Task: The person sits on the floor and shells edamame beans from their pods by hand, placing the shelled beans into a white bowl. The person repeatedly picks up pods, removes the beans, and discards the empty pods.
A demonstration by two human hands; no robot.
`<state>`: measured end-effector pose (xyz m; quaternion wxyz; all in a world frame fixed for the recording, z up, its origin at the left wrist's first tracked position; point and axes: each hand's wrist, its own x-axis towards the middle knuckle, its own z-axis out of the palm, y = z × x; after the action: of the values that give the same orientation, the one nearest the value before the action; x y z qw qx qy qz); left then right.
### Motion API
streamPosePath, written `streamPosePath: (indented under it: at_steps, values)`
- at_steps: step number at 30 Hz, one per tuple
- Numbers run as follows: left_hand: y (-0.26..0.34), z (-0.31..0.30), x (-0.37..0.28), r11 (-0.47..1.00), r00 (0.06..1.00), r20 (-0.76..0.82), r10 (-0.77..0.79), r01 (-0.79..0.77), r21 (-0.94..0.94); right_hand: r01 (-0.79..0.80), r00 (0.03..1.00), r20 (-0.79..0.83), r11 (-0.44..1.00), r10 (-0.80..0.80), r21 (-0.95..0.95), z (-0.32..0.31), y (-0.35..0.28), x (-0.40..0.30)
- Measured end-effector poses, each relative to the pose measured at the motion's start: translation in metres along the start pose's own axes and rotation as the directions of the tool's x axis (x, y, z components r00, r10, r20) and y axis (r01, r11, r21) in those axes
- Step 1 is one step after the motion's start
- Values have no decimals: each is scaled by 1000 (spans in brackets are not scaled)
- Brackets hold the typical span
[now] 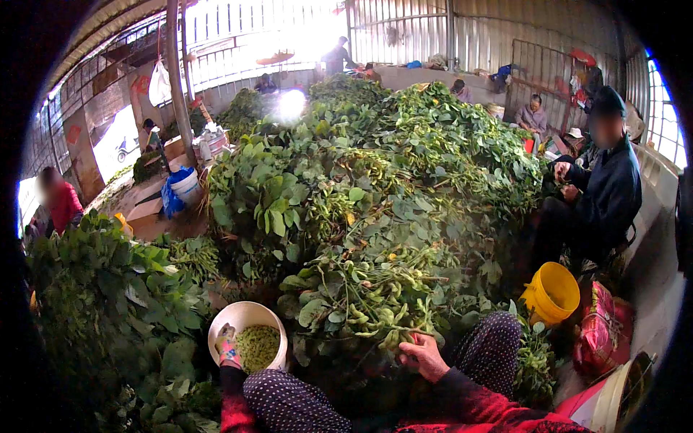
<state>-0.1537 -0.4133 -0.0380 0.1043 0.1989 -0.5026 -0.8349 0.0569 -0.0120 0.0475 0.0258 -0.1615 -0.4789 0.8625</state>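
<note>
My right hand [426, 357] is bare and grips the stem of a soybean plant [379, 316] laden with green pods. A small red patch shows near its fingertips. On the other side, my left hand [227, 347], in a patterned glove, reaches inside a white plastic bucket [282, 346]. Shelled green soybeans [257, 346] cover the bucket's bottom, and the glove is beside them at the left wall. Whether the gloved fingers hold anything is too small to tell. Beyond my knees rises a large heap of leafy soybean plants [352, 211].
More cut plants [119, 292] are piled at my left. A yellow bucket [552, 292], a red bag [601, 330] and a pale bucket [606, 398] stand at right. A person in dark clothes [601, 189] sits nearby; several others work around the heap. A metal post [178, 81] rises at left.
</note>
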Motion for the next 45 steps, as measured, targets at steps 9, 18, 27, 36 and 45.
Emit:
streamPosePath:
  at_steps: [9,18,27,36,45]
  values:
    - [85,84,-175,997,804,594,12,35,-67,239,970,59,968,-235,-79,-23,11,38]
    - [-115,135,-275,931,412,835,-366,162,328,213,977,37,965,-210,-151,-21,-10,31]
    - [-155,196,-267,935,742,577,-341,332,125,13,999,49,988,-5,-154,-19,-24,18]
    - [-108,210,-273,929,619,710,-337,342,144,7,997,70,956,14,-294,-28,-31,11]
    - [-130,215,-270,978,732,651,-202,120,168,403,866,-18,718,-501,-568,-37,2,15]
